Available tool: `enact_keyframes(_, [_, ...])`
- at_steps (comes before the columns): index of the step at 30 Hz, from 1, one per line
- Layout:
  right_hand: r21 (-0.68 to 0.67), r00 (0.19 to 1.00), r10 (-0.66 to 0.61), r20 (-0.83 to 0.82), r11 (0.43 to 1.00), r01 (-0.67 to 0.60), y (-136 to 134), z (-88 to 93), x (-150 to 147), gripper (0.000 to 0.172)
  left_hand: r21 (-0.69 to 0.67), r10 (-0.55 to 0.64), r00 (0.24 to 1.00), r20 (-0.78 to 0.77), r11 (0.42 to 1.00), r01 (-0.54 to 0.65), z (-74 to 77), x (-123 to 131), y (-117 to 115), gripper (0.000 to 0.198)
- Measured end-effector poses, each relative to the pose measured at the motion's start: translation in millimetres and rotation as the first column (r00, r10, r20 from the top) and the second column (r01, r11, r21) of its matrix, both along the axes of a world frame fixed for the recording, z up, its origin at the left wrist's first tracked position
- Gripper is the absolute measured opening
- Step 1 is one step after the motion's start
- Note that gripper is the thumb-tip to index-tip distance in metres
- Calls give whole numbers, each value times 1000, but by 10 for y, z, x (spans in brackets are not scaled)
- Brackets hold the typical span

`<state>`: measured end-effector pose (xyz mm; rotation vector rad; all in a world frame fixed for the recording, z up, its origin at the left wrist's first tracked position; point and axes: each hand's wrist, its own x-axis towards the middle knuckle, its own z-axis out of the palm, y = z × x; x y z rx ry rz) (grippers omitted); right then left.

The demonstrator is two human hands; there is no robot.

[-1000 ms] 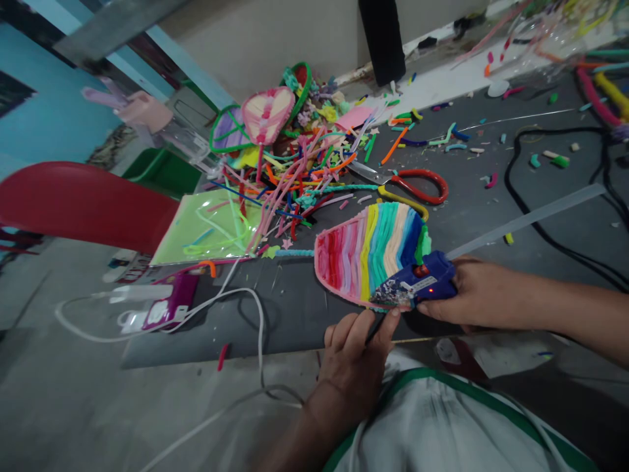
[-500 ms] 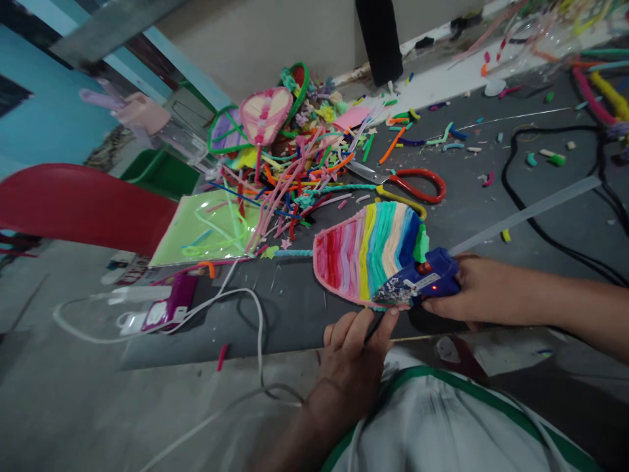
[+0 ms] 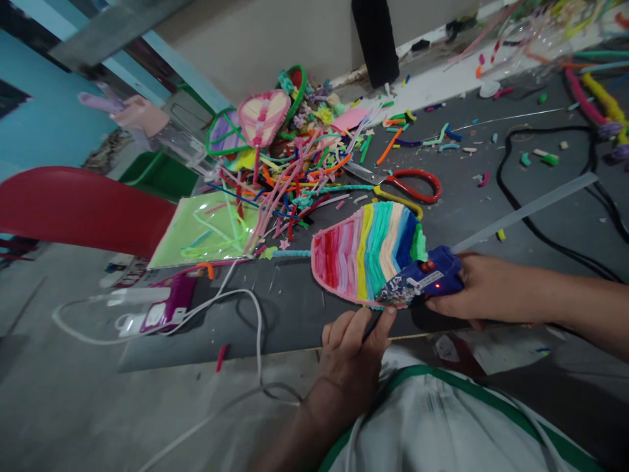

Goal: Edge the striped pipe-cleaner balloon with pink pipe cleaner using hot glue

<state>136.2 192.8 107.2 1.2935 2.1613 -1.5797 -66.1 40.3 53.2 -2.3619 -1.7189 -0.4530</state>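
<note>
A rounded piece of striped pipe cleaners, pink through yellow and teal to blue with a pink rim, lies flat on the dark table. My right hand is closed around a blue glue gun, with a long clear glue stick out of its back. The gun's nozzle end rests low over the piece's near edge; its tip is hidden. My left hand has curled fingers, with thumb and index finger at the piece's near edge. A dark strip shows between them, too unclear to name. A light-blue twisted stem extends left from the piece.
Red-handled scissors lie just behind the piece. Piled pipe cleaners and a pink heart-shaped piece are at the back left. A green plastic packet, a purple power strip and white cable are left; black cord lies right.
The view has shifted very slightly. Both hands, the glue gun and the striped piece keep nearly the same places relative to each other.
</note>
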Motion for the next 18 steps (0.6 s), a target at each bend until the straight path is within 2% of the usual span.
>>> enact_keyframes(7, [-32,999,-12,46,999,14,24,-11,62,23,2,-2,1000,2,1000,2,10,13,9,41])
enact_keyframes(12, [-80,998,57,35,995,-54,41,23,109,25,2,-8,1000,6,1000,8,-8,2,3,42])
enact_keyframes(15, [-92,998,67,17,994,-66,44,64,116,22,-17,-3,1000,-16,1000,3,-7,-2,3,43])
enact_keyframes(18, [-108,994,73,86,992,-63,43,149,99,21,-14,3,1000,-31,1000,-3,13,5,11,42])
